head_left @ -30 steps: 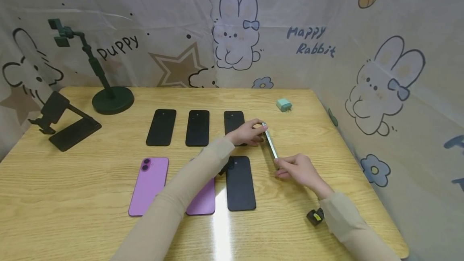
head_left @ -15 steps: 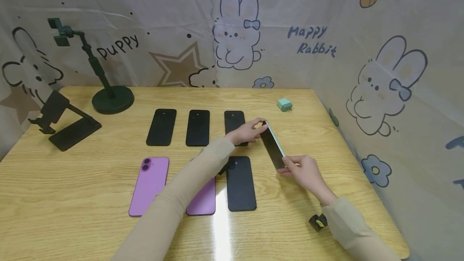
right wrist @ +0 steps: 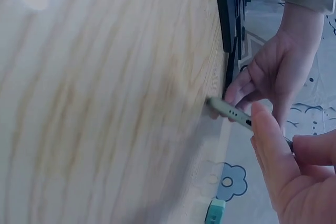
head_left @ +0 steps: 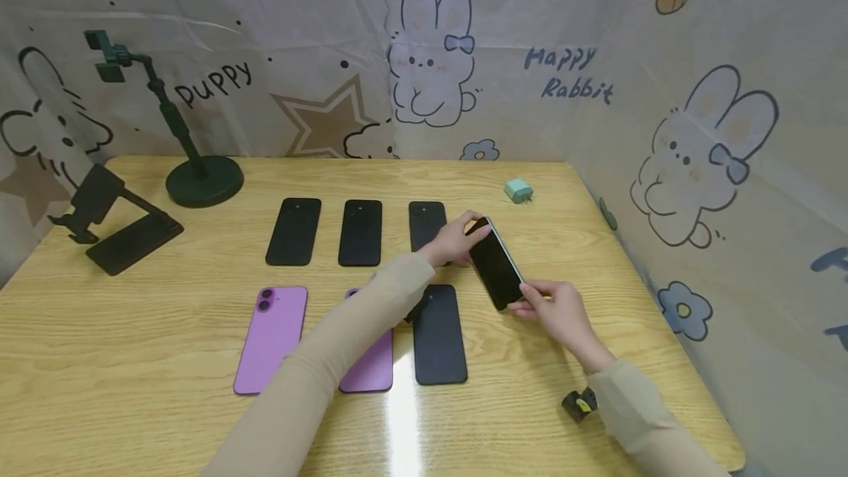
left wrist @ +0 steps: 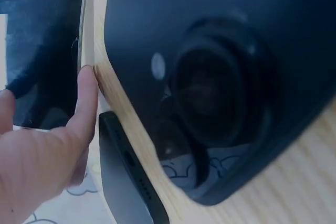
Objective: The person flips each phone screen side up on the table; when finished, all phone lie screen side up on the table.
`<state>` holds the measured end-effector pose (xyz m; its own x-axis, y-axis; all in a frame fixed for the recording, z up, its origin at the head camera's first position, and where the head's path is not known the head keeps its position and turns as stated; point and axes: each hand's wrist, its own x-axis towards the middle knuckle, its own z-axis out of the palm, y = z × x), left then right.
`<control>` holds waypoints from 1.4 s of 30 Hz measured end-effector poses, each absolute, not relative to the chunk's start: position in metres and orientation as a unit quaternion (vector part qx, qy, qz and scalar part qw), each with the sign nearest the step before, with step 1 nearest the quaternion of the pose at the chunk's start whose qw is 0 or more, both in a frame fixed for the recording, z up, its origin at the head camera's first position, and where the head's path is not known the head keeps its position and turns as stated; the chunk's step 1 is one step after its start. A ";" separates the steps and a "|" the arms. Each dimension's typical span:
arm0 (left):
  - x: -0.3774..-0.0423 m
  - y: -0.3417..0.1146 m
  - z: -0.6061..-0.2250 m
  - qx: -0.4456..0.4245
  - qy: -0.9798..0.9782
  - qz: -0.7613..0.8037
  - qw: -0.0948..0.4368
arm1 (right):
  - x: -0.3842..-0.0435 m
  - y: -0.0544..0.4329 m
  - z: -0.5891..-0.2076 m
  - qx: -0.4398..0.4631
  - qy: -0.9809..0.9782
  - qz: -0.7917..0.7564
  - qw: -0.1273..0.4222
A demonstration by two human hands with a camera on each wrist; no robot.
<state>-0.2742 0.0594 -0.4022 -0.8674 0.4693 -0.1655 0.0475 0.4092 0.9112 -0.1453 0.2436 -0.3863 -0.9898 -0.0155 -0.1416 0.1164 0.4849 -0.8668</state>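
A smartphone [head_left: 495, 267] with a dark screen and a pale metal edge is tilted above the wooden table. My left hand [head_left: 453, 241] holds its far end between thumb and fingers. At the near right corner my right hand [head_left: 556, 311] pinches it. The left wrist view shows the dark screen [left wrist: 42, 51] beside my left hand [left wrist: 47, 161]. In the right wrist view the pale green edge of the phone [right wrist: 236, 115] lies between both hands. Beneath my left hand is a black phone [head_left: 427, 221], partly hidden; a dark phone [head_left: 440, 337] lies nearer.
Two black phones [head_left: 294, 232] lie in the back row. A purple phone [head_left: 273, 337] and another purple phone [head_left: 371, 368], partly under my left sleeve, lie in front. A green stand [head_left: 204, 181], a black folding stand [head_left: 135, 244] and a mint charger [head_left: 518, 190] stand farther back.
The held phone has turned from nearly edge-on to show its dark screen upward. My right hand has shifted slightly right; my left hand stays at the far end.
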 end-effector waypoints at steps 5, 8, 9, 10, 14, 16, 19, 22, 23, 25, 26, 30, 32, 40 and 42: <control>-0.273 0.060 -0.401 0.151 0.837 0.500 0.161 | -0.149 0.249 -0.390 0.032 0.864 -0.499 0.066; -0.274 0.061 -0.400 0.135 0.836 0.510 0.154 | -0.150 0.252 -0.392 0.030 0.868 -0.492 0.063; -0.274 0.061 -0.399 0.129 0.834 0.515 0.153 | -0.150 0.253 -0.393 0.030 0.869 -0.489 0.062; -0.275 0.061 -0.399 0.123 0.832 0.520 0.152 | -0.150 0.253 -0.394 0.028 0.870 -0.487 0.062; -0.277 0.063 -0.401 0.104 0.826 0.535 0.145 | -0.152 0.255 -0.398 0.025 0.866 -0.494 0.069; -0.278 0.064 -0.402 0.096 0.823 0.541 0.140 | -0.153 0.255 -0.400 0.027 0.864 -0.498 0.072; -0.278 0.065 -0.405 0.089 0.820 0.549 0.133 | -0.155 0.256 -0.403 0.029 0.863 -0.499 0.077; -0.277 0.064 -0.406 0.090 0.820 0.550 0.129 | -0.155 0.255 -0.405 0.030 0.871 -0.485 0.079; -0.276 0.064 -0.406 0.092 0.821 0.548 0.129 | -0.155 0.255 -0.405 0.028 0.874 -0.479 0.080; -0.275 0.063 -0.407 0.096 0.823 0.544 0.132 | -0.156 0.255 -0.406 0.033 0.881 -0.465 0.081; -0.275 0.063 -0.407 0.096 0.823 0.543 0.134 | -0.156 0.254 -0.406 0.036 0.885 -0.456 0.080; -0.273 0.063 -0.406 0.098 0.825 0.537 0.144 | -0.157 0.253 -0.407 0.041 0.905 -0.417 0.074; -0.273 0.063 -0.406 0.100 0.828 0.531 0.150 | -0.157 0.253 -0.406 0.037 0.916 -0.394 0.069; -0.276 0.064 -0.409 0.113 0.846 0.490 0.176 | -0.158 0.246 -0.402 0.033 0.937 -0.343 0.058; -0.275 0.063 -0.409 0.109 0.843 0.494 0.181 | -0.159 0.245 -0.402 0.036 0.938 -0.340 0.060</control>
<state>-0.2752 0.0630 -0.4095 -0.9106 0.3628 -0.1977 0.0047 0.4874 0.8732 -0.1586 0.2449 -0.4016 -0.9902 0.0256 -0.1373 0.1076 0.7661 -0.6337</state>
